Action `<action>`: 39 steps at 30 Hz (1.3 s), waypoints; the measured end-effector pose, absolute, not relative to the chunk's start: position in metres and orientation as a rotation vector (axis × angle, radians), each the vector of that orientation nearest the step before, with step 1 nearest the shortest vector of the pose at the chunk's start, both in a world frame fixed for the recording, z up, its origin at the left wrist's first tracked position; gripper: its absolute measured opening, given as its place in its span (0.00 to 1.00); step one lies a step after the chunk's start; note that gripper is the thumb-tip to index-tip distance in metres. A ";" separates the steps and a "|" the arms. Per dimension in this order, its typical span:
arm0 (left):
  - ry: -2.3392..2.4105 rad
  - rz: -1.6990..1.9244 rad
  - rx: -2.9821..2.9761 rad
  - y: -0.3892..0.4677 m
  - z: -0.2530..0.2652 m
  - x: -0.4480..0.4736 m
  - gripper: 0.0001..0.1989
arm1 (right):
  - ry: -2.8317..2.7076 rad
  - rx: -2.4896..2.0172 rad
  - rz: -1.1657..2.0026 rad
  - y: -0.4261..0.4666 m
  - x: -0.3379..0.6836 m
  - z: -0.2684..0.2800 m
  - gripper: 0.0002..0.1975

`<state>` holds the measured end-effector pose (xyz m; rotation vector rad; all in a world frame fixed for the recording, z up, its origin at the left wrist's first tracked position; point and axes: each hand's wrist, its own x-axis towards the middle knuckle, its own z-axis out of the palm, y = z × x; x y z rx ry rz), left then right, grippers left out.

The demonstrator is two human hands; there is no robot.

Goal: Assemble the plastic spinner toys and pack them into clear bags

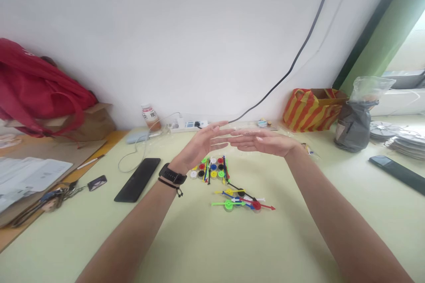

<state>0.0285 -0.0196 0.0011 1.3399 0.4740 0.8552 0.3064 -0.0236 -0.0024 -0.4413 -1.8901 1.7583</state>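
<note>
My left hand (200, 143), with a black watch (172, 174) and a dark bracelet at the wrist, is raised above the table with its fingers stretched out. Opposite it, my right hand (265, 142) is also held flat, fingers extended; the fingertips of both hands meet or overlap in view. Neither hand holds anything. Below them lie rows of coloured round discs (214, 174) with narrow coloured sticks among them. Nearer to me is a loose cluster of arrow spinners, among them a green spinner (229, 204) and a red spinner (256, 205).
A black phone (137, 180) lies left, beside keys (71, 190) and a small photo card (97, 182). Behind stand a bottle (151, 118) and a power strip (189, 125). At right are a striped bag (312, 110), a grey plastic bag (353, 126) and another dark phone (400, 176).
</note>
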 end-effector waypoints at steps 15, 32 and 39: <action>0.813 1.065 1.701 -0.014 0.005 0.021 0.24 | -1.784 -0.550 1.842 -0.017 0.306 -0.008 0.37; 1.247 0.809 3.147 -0.042 -0.021 0.053 0.47 | -1.536 -0.618 1.989 -0.030 0.254 -0.002 0.40; 1.352 0.731 3.010 -0.020 -0.021 0.025 0.48 | -1.726 -1.182 1.045 -0.036 0.267 0.017 0.23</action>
